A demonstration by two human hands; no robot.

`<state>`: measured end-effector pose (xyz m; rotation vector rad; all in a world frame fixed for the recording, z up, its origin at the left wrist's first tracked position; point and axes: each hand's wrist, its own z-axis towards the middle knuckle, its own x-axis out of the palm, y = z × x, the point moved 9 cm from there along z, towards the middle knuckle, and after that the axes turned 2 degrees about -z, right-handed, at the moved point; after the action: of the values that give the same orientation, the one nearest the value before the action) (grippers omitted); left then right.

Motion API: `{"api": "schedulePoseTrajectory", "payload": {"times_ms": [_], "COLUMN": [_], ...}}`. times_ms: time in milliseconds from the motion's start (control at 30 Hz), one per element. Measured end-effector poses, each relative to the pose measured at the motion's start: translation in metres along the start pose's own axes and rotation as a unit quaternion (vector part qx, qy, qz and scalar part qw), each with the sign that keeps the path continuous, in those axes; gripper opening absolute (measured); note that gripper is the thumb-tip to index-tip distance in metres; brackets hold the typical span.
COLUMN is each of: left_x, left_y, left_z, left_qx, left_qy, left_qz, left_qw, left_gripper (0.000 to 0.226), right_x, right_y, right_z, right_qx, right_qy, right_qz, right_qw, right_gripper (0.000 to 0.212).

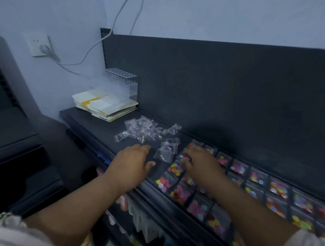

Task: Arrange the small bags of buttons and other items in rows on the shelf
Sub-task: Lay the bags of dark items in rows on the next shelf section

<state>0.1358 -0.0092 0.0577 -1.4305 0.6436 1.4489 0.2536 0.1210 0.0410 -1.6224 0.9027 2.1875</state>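
Small clear bags of coloured buttons [238,169] lie in rows along the dark shelf [95,125], running from the middle to the right edge. A loose heap of clear bags [142,130] with small metal parts sits further left, and a few more bags [165,152] lie between my hands. My left hand [131,165] rests palm down on the shelf, fingers spread, just left of those bags. My right hand [199,162] presses on the left end of the rows, fingers curled over a button bag [175,169]; whether it grips it is unclear.
A stack of paper packets [104,104] and a clear acrylic rack [123,82] stand at the shelf's far left. The dark back panel [230,94] rises behind. A wall socket [38,45] with a cable is upper left. Hanging goods [143,221] show below the shelf edge.
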Motion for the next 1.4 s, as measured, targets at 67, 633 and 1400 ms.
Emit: {"api": "schedulePoseTrajectory", "payload": {"times_ms": [67, 633, 1400], "left_x": [0.009, 0.108, 0.095], "left_y": [0.007, 0.021, 0.112], "left_z": [0.022, 0.130, 0.168], "left_qx": [-0.007, 0.122, 0.099], "left_qy": [0.009, 0.141, 0.200], "left_qz": [0.001, 0.004, -0.184], "left_qw": [1.000, 0.982, 0.957], "left_gripper": [0.052, 0.035, 0.022], "right_x": [0.010, 0.055, 0.104], "right_y": [-0.010, -0.036, 0.005], "right_z": [0.021, 0.096, 0.126], "right_qx": [0.005, 0.117, 0.343], "right_qy": [0.005, 0.021, 0.010], "right_qz": [0.006, -0.062, 0.105], "right_qw": [1.000, 0.991, 0.933], "right_gripper": [0.021, 0.028, 0.020]}}
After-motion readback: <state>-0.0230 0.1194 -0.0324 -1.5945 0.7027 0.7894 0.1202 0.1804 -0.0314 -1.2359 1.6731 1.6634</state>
